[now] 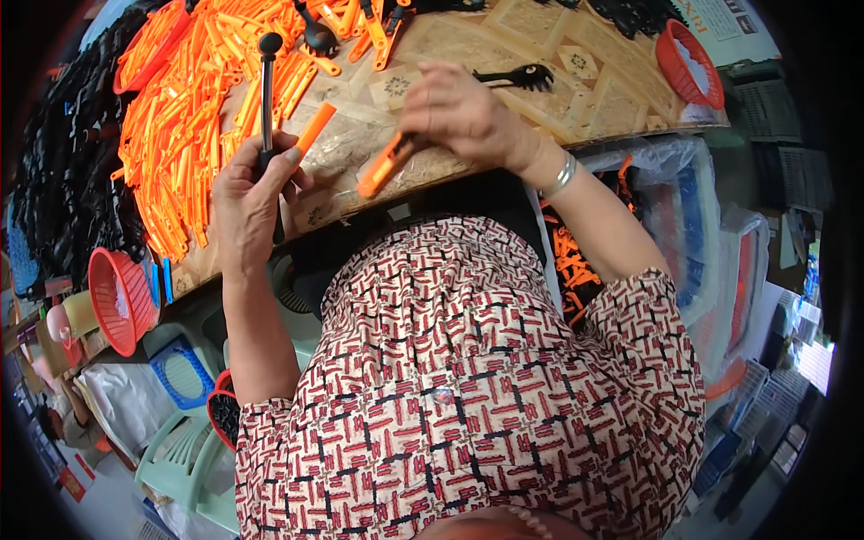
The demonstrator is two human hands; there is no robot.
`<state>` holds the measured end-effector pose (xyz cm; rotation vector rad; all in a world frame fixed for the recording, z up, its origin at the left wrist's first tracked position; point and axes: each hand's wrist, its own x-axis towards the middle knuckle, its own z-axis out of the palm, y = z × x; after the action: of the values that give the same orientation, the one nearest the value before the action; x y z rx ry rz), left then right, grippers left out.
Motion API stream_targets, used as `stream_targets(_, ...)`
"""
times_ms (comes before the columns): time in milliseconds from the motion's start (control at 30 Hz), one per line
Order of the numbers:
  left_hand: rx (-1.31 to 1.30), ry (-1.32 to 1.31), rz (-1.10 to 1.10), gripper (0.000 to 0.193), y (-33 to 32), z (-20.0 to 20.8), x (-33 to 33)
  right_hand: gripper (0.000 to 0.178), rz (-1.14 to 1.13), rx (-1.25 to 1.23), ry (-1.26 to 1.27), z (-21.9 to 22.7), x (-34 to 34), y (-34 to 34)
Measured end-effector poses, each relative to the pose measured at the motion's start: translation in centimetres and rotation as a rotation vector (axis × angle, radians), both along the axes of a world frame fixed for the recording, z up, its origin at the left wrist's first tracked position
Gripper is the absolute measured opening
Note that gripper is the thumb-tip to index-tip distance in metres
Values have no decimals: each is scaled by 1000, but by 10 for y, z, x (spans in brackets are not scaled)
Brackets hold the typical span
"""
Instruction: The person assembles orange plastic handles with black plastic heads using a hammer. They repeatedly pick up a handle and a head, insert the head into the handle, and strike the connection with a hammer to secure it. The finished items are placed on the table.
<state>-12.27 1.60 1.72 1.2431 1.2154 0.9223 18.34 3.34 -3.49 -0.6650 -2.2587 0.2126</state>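
My left hand (250, 193) is closed around a long black rod with a rounded head (267, 90), held upright. An orange plastic handle (315, 129) also sticks out between its thumb and fingers. To the right, my right hand (463, 117) has its fingers curled over the dark end of another orange handle (382, 169), which slants down toward the table edge. Some of its fingertips are hidden. Behind the right hand, a black pasta server (526, 77) lies on the wood-patterned table (432, 36). A black ladle (315, 34) rests at the back.
Heaped orange handles (184, 117) cover the table's left side, beside piled black parts (67, 171). Red baskets stand at the right corner (688, 67) and lower left (120, 301). Below the table at right, orange and black pieces (571, 261) lie near plastic-wrapped crates (688, 234). A green chair (184, 459) stands at left.
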Motion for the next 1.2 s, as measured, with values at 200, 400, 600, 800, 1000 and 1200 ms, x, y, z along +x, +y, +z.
stream_targets(200, -38, -95, 83, 18, -11, -1, -6, 29, 95, -210, 304, 40, 9, 22)
stream_targets(400, -107, -201, 200, 21, -10, -9, -23, 19, 310, -289, 467, 53, -36, 8)
stream_targets(600, -113, -187, 224, 16, -16, -13, -15, 14, -376, -513, 1198, 32, 46, 59)
stream_targets(800, -68, -102, 171, 15, -22, -16, -9, 15, -120, -494, 1523, 37, 134, 76)
stream_targets(1000, -78, -126, 134, 16, -23, -18, -5, 35, -15, -652, 1455, 19, 167, 75)
stream_targets(1200, -121, -86, 71, 17, -30, -6, -3, 14, -508, -675, 315, 60, 51, -37)
